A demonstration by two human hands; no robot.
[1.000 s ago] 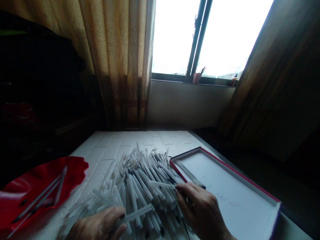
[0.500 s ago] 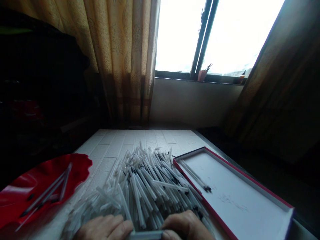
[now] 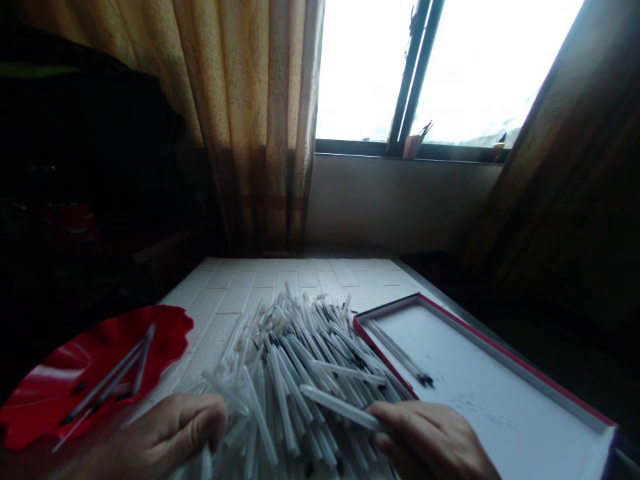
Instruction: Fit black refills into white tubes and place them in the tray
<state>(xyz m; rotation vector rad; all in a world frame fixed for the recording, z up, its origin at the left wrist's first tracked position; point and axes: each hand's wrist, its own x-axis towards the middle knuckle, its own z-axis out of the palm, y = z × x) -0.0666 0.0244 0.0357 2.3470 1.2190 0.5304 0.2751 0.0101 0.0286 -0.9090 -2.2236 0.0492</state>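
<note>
My right hand (image 3: 435,433) pinches one end of a translucent plastic pen barrel (image 3: 340,407), whose other end points left over the pile. Closed with curled fingers, my left hand (image 3: 170,430) is at the pile's left edge. A pale tube end (image 3: 206,461) shows just below its fingertips; I cannot tell whether the hand holds it. Between and beyond both hands lies a heap of similar pen barrels (image 3: 287,360), several with dark parts inside or at their ends.
At the left is a red wavy-rimmed dish (image 3: 170,333) with a few pens in it. On the right, a shallow red-edged box lid (image 3: 480,373) holds a few thin dark-tipped sticks (image 3: 400,353). The table (image 3: 220,280) has a white brick pattern. Behind are a curtain and window.
My hands were together at the bottom centre on a tube; now they are apart. The right has moved right and up with a pen barrel, the left leftward. The view has shifted slightly.
</note>
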